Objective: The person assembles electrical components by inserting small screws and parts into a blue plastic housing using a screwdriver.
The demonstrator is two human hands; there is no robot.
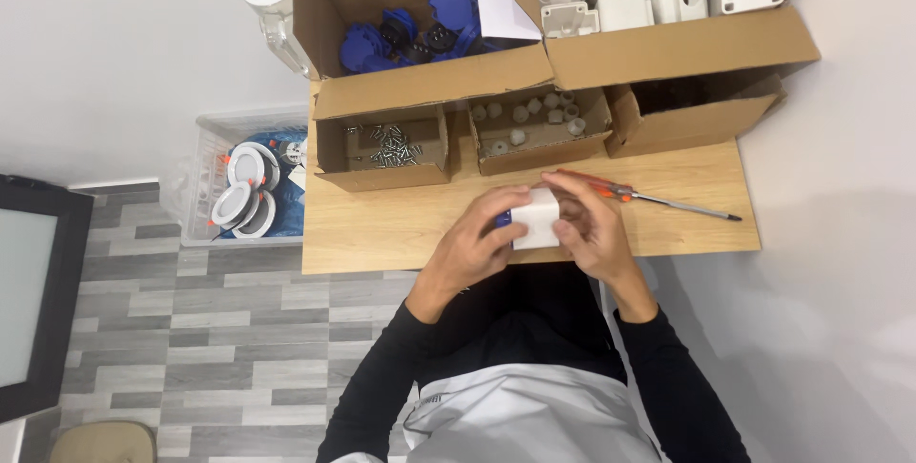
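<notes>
white housing (536,218) mostly hidden by hands, blue part (503,220) barely visible, top boxes (668,43) cut off

A small wooden table (382,234) stands against a plain white wall (114,43), with another white wall (840,234) close on its right. The floor (210,349) is laid in grey wood-look planks of mixed light and dark shades. A dark-framed panel (29,291) with a pale face stands at the left edge, a tan seat (100,442) shows at the bottom left corner, and the light is soft and even.
</notes>
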